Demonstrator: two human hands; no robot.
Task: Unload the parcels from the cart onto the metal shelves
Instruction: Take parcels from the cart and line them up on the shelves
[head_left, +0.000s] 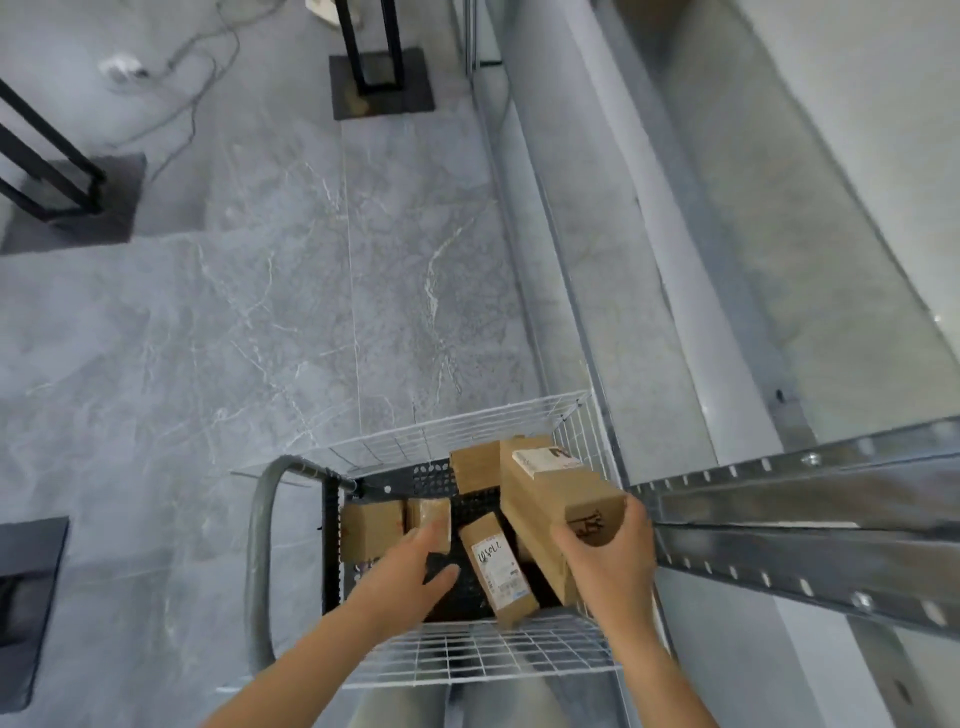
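A wire-sided cart with a black perforated deck stands below me, holding several brown cardboard parcels. My right hand grips the near end of a long cardboard parcel that rises tilted out of the cart, its white label at the far end. My left hand reaches into the cart with straight fingers, fingertips touching a small brown parcel. A narrow labelled parcel lies between my hands. The metal shelves run along the right.
The cart's grey handle curves on the left. Black stands on dark base plates and cables lie on the grey marble floor to the far left. A shelf upright crosses just right of my right hand.
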